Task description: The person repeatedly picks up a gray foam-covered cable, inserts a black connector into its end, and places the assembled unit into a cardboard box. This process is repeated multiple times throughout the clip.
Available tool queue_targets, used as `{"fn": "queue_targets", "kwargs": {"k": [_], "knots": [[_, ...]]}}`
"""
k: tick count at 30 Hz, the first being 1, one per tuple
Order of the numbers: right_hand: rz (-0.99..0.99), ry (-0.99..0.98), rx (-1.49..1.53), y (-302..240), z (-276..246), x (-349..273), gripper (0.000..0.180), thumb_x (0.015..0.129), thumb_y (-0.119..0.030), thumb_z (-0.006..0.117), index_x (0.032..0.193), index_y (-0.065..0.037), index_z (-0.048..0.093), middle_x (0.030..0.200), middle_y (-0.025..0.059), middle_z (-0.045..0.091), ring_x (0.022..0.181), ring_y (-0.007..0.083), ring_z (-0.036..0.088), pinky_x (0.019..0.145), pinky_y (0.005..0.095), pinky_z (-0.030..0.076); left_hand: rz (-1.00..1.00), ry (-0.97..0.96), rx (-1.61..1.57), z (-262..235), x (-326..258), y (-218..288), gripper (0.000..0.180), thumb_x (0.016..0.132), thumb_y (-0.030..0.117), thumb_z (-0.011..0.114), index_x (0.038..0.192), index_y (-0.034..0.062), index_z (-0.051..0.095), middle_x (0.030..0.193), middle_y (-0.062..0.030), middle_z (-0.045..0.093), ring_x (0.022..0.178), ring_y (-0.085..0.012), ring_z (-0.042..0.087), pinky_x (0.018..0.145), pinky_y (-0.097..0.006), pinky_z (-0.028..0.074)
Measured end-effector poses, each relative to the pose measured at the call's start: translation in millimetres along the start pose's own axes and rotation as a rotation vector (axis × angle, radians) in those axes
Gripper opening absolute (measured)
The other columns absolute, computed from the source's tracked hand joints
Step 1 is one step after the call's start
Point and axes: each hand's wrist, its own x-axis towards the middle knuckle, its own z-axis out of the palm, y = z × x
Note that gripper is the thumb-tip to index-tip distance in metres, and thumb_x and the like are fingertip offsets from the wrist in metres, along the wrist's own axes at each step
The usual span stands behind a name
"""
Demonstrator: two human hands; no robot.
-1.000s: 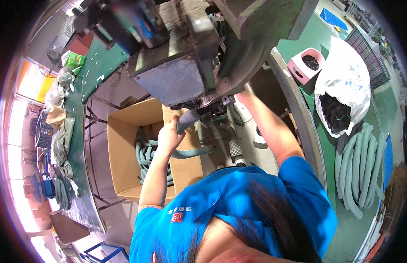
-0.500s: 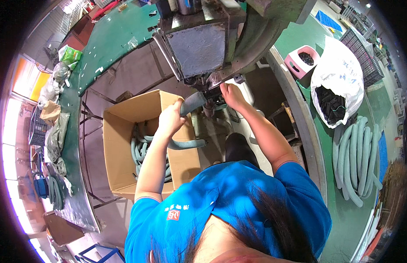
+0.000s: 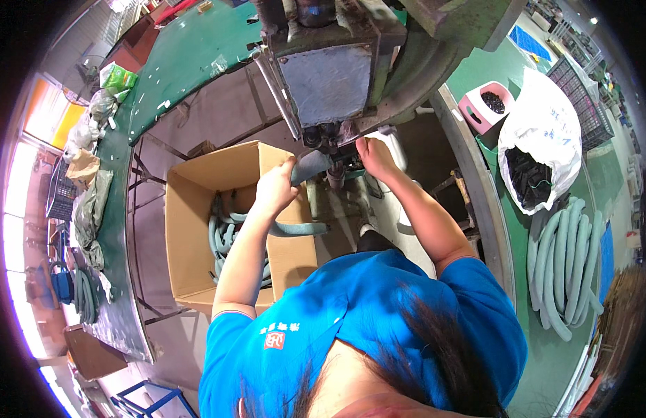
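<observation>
My left hand [image 3: 277, 187] is wrapped round a thick grey-green tube [image 3: 312, 167]. One end of this tube reaches into the working spot under the head of a heavy press-like machine [image 3: 324, 82]; its other end hangs past my wrist over the box edge. My right hand [image 3: 376, 159] is closed at the machine's lower right side, beside a dark piece at the tube's end. What its fingers pinch is too small and hidden to name. A cardboard box [image 3: 190, 237] with several similar tubes inside stands below my left forearm.
Green-topped tables flank me. On the right one [image 3: 519, 279] lie a pile of grey-green tubes [image 3: 564, 261], a white sack [image 3: 546, 118] of black pieces and a pink bin [image 3: 484, 111] of small dark parts. Plastic bags [image 3: 93, 202] line the left table.
The camera view has shifted a little, so the machine and right table sit slightly differently. Both hands keep their places at the tube and machine.
</observation>
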Motion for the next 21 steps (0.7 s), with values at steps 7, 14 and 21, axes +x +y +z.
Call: {"fn": "queue_targets", "kwargs": {"k": [7, 14, 21], "knots": [[-0.022, 0.024, 0.125, 8.1, -10.1, 21.1, 0.051, 0.097, -0.043, 0.032, 0.073, -0.003, 0.053, 0.059, 0.0171, 0.057, 0.052, 0.0332, 0.057, 0.050, 0.0443, 0.042, 0.009, -0.025, -0.022, -38.8, 10.8, 17.6, 0.052, 0.068, 0.013, 0.070, 0.116, 0.0065, 0.051, 0.093, -0.0217, 0.063, 0.092, -0.0394, 0.060, 0.077, -0.045, 0.049], [0.398, -0.353, 0.721, -80.8, -38.1, -94.8, 0.045, 0.095, -0.039, 0.041, 0.061, -0.011, 0.047, 0.052, -0.0051, 0.034, 0.048, 0.0090, 0.036, 0.051, 0.0293, 0.040, 0.318, -0.001, -0.116, -53.7, -70.3, 18.3, 0.035, 0.062, 0.009, 0.068, 0.093, 0.0112, 0.054, 0.080, -0.0114, 0.061, 0.078, -0.0320, 0.062, 0.065, -0.039, 0.050], [0.260, -0.472, 0.692, -82.7, -0.1, -132.8, 0.055, 0.096, -0.040, 0.037, 0.066, 0.002, 0.055, 0.049, 0.0071, 0.048, 0.050, 0.0150, 0.045, 0.052, 0.0349, 0.038, 0.295, 0.027, -0.019, -43.8, -111.2, 6.0, 0.035, 0.061, 0.009, 0.071, 0.090, 0.0115, 0.051, 0.077, -0.0085, 0.057, 0.073, -0.0296, 0.060, 0.061, -0.039, 0.048]]}}
